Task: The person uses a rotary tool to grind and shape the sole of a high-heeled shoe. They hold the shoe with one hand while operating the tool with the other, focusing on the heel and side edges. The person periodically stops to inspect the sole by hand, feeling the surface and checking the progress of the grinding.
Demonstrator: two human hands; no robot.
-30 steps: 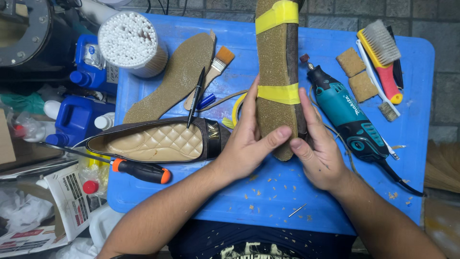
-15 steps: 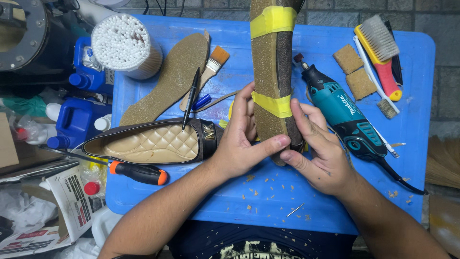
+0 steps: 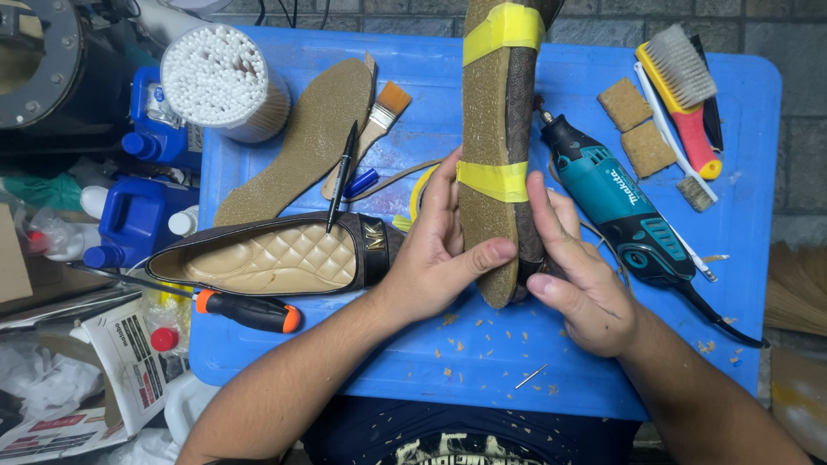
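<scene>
The blue work table (image 3: 603, 362) carries everything in view; its near edge lies just ahead of the person's torso, and the bare strip there, littered with tan shavings, is the only open room for the forearms. The taped shoe (image 3: 495, 155) stands on its side along the table's centre line, sole facing left, running from the hands to beyond the far edge; two bands of yellow tape (image 3: 493, 181) bind the tan sole to the dark upper, apparently to keep the two together. The left hand (image 3: 435, 258) is curled partway, fingers flat on the sole side and thumb across the near end. The right hand (image 3: 581, 275) is likewise half closed, pressing the upper side, so the shoe is clamped between both palms. To the left, touching the left wrist, lies a second shoe (image 3: 276, 258) with quilted lining, and beyond it a loose insole (image 3: 301, 138). Just right of the taped shoe lies a teal rotary tool (image 3: 616, 202), close to the right hand. A screwdriver (image 3: 245, 312) sits near the left edge.
</scene>
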